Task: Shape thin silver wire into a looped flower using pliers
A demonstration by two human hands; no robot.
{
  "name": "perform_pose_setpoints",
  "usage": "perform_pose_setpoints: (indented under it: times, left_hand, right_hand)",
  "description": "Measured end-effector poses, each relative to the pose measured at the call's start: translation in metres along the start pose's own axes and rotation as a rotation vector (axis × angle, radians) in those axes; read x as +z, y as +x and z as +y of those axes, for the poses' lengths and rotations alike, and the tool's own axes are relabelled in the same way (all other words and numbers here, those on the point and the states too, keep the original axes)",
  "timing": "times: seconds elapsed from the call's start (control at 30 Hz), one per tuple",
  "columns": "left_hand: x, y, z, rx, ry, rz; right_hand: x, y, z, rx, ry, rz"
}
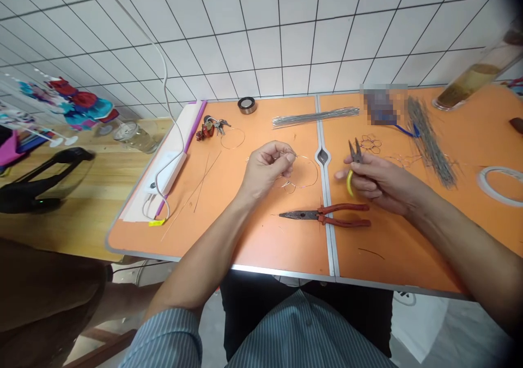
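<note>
My left hand [267,167] hovers over the orange table [261,237], its fingers pinched on a thin wire ring [312,173] bent into loops. My right hand [373,176] is closed round small yellow-handled pliers [354,158], whose tips point up and away from me. The two hands are apart, either side of the table's centre seam. Red-handled long-nose pliers [327,215] lie flat on the table just in front of both hands.
A bundle of straight wires [314,117] lies at the back, and another wire bundle [429,139] at the right. Keys [212,127], a tape roll [247,105], a white box [171,161] and a white ring [500,185] lie around. A wooden bench stands at the left.
</note>
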State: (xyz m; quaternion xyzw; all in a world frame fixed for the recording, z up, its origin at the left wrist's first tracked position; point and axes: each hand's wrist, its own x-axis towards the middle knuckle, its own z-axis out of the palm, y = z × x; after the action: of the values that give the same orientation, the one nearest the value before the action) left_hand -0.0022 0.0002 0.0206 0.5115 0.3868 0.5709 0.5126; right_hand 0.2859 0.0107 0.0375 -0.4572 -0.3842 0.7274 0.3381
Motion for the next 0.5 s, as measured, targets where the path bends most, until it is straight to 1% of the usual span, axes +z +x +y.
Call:
perform_pose_setpoints:
  times: [0.07,0.13,0.2,0.23,0.27,0.3,0.33,0.37,0.43,0.5]
  left_hand:
    - [0.000,-0.001,0.001,0.004,0.013,-0.004]
    - [0.000,-0.001,0.002,-0.023,0.007,0.000]
    - [0.001,-0.001,0.004,-0.072,-0.025,0.002]
    - [0.002,-0.001,0.006,-0.100,-0.045,0.001]
    - [0.002,-0.001,0.007,-0.128,-0.065,0.001]
    - [0.003,-0.001,0.008,-0.156,-0.083,0.001]
    - [0.004,-0.001,0.010,-0.182,-0.096,0.004]
    - [0.004,-0.001,0.011,-0.206,-0.105,0.006]
    - [0.005,-0.001,0.013,-0.241,-0.120,0.006]
    - [0.005,-0.001,0.014,-0.258,-0.130,0.000]
  right_hand:
    - [0.006,0.003,0.001,0.058,0.081,-0.057]
    - [0.011,0.007,0.004,0.057,0.131,-0.090]
    - [0.018,0.009,0.007,0.042,0.101,-0.104]
    - [0.022,0.009,0.008,0.035,0.038,-0.112]
    - [0.025,0.009,0.010,0.013,-0.064,-0.115]
    - [0.028,0.010,0.011,-0.041,-0.209,-0.103]
    - [0.030,0.011,0.012,-0.131,-0.392,-0.071]
    - [0.032,0.012,0.014,-0.254,-0.602,-0.021]
    - [0.034,0.017,0.017,-0.542,-1.031,0.119]
    - [0.035,0.022,0.021,-0.777,-1.381,0.251]
